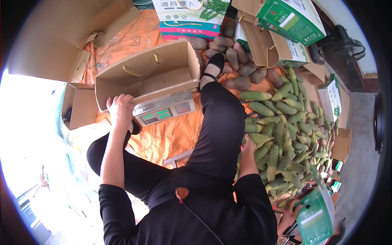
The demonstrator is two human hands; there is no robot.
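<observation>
Cardboard box [149, 73] rim, upper L of frame, is gripped by L hand's [119, 109] curled fingers; R hand [246, 150], ctr R, is placed nr green radishes [279, 136], grip can't be told.

large dark characters stand on a white carton [188, 15] at my twelve o'clock, pale print on a green carton [289, 23] at one; the scale [163, 110] at eleven shows lit green readouts, too small for me to read.

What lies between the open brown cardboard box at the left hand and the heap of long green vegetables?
The head view shows the wearer's black-trousered right leg and orange sheeting between that box and the heap.
</observation>
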